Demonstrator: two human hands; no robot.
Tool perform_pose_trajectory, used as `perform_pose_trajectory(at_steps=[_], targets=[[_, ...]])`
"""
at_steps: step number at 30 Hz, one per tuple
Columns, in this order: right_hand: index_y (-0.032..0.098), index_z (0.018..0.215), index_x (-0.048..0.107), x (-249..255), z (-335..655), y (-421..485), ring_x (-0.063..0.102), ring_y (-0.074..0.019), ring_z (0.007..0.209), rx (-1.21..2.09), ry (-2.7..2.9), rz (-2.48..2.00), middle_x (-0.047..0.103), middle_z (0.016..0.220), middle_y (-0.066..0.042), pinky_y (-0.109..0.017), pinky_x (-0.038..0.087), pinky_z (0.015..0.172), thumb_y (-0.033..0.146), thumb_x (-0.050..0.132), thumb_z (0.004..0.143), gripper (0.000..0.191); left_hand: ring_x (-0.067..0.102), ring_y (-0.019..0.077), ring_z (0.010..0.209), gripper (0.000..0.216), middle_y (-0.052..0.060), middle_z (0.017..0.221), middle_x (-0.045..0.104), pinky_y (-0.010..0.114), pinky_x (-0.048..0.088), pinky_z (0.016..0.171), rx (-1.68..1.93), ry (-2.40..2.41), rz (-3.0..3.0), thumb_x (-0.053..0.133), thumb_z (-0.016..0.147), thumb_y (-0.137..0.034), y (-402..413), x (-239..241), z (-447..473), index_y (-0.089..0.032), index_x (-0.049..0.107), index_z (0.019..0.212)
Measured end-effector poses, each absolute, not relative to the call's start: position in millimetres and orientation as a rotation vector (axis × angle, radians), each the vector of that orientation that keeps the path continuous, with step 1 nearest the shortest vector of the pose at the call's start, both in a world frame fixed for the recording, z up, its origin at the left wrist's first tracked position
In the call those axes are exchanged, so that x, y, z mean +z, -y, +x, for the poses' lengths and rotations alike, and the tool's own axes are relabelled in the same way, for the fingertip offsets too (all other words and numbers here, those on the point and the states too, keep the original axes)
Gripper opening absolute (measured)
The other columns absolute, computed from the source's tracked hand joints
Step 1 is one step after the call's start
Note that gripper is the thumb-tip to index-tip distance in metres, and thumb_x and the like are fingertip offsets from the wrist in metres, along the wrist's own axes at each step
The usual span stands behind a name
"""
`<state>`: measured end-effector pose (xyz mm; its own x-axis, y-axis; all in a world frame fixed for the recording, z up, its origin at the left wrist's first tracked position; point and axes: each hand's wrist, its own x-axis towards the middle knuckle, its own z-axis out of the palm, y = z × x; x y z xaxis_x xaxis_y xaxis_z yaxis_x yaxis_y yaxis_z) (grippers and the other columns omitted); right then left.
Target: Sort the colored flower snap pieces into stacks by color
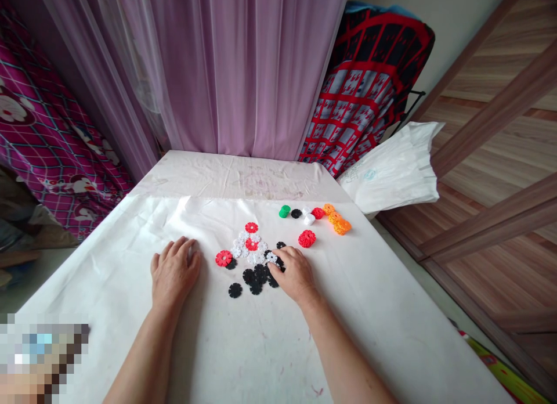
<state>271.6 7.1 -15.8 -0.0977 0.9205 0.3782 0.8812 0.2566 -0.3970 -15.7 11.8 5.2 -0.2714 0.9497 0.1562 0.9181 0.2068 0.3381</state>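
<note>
My left hand (174, 270) lies flat on the white table cover (130, 264), fingers stretched out, holding nothing. My right hand (293, 271) rests with curled fingers on a scatter of flower-shaped plastic discs, its fingertips pinching a white disc (271, 257) at the edge of the pile. Black discs (255, 276) lie just left of that hand, white discs (248, 244) and red discs (224, 258) beyond them. A red stack (307, 238) stands apart to the right.
At the far side sit small stacks: green (284, 211), black (296, 213), white (308, 218), red (318, 213), orange (339, 223). A white plastic bag (391, 172) lies off the table's right corner. Purple curtains (226, 67) hang behind. Wooden floor (500, 189) on the right.
</note>
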Motion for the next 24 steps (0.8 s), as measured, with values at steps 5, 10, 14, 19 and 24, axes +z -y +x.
perform_pose_trajectory(at_steps=[5, 10, 14, 19, 24], targets=[[0.023, 0.105, 0.076, -22, 284, -10, 0.069, -0.0207, 0.096, 0.092, 1.917, -1.545, 0.076, 0.102, -0.008, -0.032, 0.053, 0.089, 0.021, 0.046, 0.097, 0.031, 0.043, 0.0319, 0.144, 0.048, 0.010, 0.151, 0.057, 0.057, 0.027, 0.121, 0.564, -2.372, 1.856, 0.037, 0.098, -0.039, -12, 7, -15, -0.021, 0.065, 0.132], [0.020, 0.124, 0.070, -24, 278, -12, 0.058, -0.0258, 0.127, -0.070, 1.970, -1.647, 0.067, 0.135, -0.012, -0.040, 0.044, 0.108, 0.022, 0.049, 0.096, 0.035, 0.042, 0.0325, 0.145, 0.050, 0.010, 0.152, 0.056, 0.057, 0.026, 0.121, 0.525, -2.367, 1.843, 0.036, 0.098, -0.039, -11, 12, -14, -0.019, 0.065, 0.133], [0.022, 0.127, 0.068, -19, 268, -5, 0.058, -0.0240, 0.127, -0.002, 2.068, -1.769, 0.067, 0.136, -0.010, -0.040, 0.043, 0.107, 0.020, 0.045, 0.099, 0.036, 0.043, 0.0322, 0.145, 0.050, 0.011, 0.152, 0.055, 0.057, 0.026, 0.122, 0.521, -2.365, 1.835, 0.035, 0.099, -0.039, -10, 13, -13, -0.020, 0.065, 0.134], [0.016, 0.134, 0.063, -17, 256, 23, 0.056, -0.0265, 0.129, 0.018, 2.064, -1.823, 0.062, 0.141, -0.015, -0.042, 0.041, 0.111, 0.028, 0.043, 0.101, 0.040, 0.042, 0.0309, 0.145, 0.049, 0.010, 0.152, 0.055, 0.055, 0.025, 0.123, 0.531, -2.369, 1.829, 0.036, 0.099, -0.040, -10, 12, -13, -0.021, 0.065, 0.134], [0.009, 0.153, 0.043, -19, 227, 40, 0.038, -0.0409, 0.146, 0.026, 2.144, -1.786, 0.041, 0.158, -0.025, -0.057, 0.029, 0.119, 0.063, 0.063, 0.087, 0.087, 0.042, 0.0312, 0.145, 0.049, 0.011, 0.152, 0.055, 0.056, 0.024, 0.122, 0.543, -2.347, 1.834, 0.037, 0.098, -0.039, -10, 11, -12, -0.021, 0.064, 0.134]])
